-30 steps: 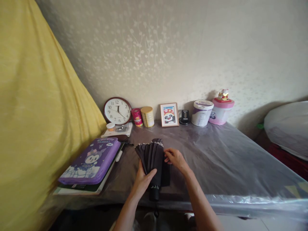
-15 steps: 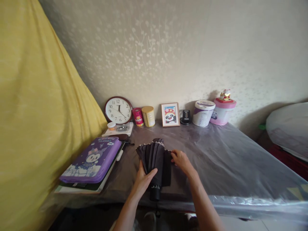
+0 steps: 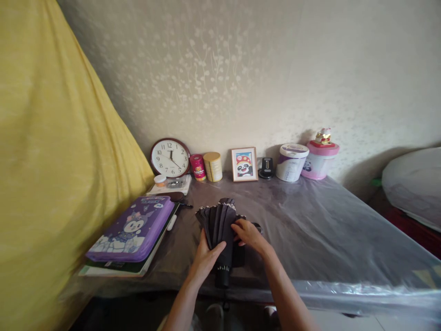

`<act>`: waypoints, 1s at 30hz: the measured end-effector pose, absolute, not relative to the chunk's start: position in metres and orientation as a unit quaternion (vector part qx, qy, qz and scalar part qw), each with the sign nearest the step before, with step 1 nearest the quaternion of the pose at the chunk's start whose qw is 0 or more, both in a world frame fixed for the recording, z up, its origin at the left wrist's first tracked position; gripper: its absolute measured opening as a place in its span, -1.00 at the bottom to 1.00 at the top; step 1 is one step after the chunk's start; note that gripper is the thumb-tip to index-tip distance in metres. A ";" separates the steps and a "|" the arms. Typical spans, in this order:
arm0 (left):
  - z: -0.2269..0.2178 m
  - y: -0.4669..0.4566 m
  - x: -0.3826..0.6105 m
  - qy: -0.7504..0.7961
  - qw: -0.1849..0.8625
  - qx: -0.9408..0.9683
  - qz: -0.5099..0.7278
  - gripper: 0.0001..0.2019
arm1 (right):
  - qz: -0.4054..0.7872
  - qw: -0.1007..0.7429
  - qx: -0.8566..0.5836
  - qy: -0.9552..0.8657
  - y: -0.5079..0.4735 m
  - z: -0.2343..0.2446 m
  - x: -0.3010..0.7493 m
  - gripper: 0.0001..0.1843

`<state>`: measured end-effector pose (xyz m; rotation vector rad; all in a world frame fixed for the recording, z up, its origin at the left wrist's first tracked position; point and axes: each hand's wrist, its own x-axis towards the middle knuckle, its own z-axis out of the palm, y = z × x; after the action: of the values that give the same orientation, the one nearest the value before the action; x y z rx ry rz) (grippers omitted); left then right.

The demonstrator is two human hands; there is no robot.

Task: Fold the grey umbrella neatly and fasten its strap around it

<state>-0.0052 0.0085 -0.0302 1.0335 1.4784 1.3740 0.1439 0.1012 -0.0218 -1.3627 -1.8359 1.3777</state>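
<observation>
A folded black umbrella (image 3: 220,230) lies on the covered table, its pleated canopy fanned at the far end and its handle towards me. A pale patterned trim runs along the canopy edge. My left hand (image 3: 206,255) is closed around the umbrella's left side, thumb across the folds. On the other side, my right hand (image 3: 246,233) has its fingers curled on the canopy fabric; the fingertips are partly hidden. A small dark piece, perhaps the strap, sticks out beyond the right hand. The handle hangs near the table's front edge with a wrist loop below it.
A purple zip case (image 3: 134,230) rests on books to the left, beside a yellow curtain (image 3: 69,151). Along the wall stand a clock (image 3: 170,157), a red can (image 3: 197,167), a yellow can (image 3: 212,167), a picture frame (image 3: 244,164) and a white tub (image 3: 291,162).
My right hand has moved left, from the loose fabric flap at the side onto the umbrella's pleats. The left hand keeps its hold, and the umbrella stays nearly in place.
</observation>
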 end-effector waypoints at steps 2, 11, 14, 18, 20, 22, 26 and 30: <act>-0.028 0.009 -0.003 0.590 0.424 0.410 0.551 -0.32 | 0.480 0.248 -0.508 -0.671 0.099 -0.023 0.139 -0.76; -0.020 0.009 0.005 0.581 0.395 0.425 0.571 -0.36 | 0.507 0.335 -0.525 -0.596 0.092 -0.026 0.127 -0.70; -0.017 0.007 0.007 0.575 0.373 0.451 0.572 -0.40 | 0.558 0.355 -0.503 -0.556 0.091 -0.025 0.127 -0.66; -0.014 0.004 0.011 0.578 0.342 0.479 0.566 -0.42 | 0.591 0.369 -0.492 -0.522 0.088 -0.016 0.129 -0.57; -0.015 0.004 0.013 0.574 0.333 0.489 0.567 -0.43 | 0.589 0.389 -0.484 -0.518 0.087 -0.011 0.128 -0.54; -0.017 0.003 0.017 0.566 0.329 0.498 0.569 -0.44 | 0.587 0.425 -0.468 -0.506 0.087 -0.010 0.126 -0.53; -0.013 0.001 0.021 0.561 0.369 0.462 0.580 -0.48 | 0.593 0.487 -0.461 -0.446 0.089 -0.014 0.122 -0.51; 0.002 0.000 0.020 0.529 0.448 0.401 0.599 -0.46 | 0.617 0.527 -0.427 -0.398 0.088 -0.005 0.127 -0.55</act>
<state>0.0200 -0.0003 0.0019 0.9932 1.3077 1.4812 0.1270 0.0883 -0.0046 -1.0213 -0.9516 1.4750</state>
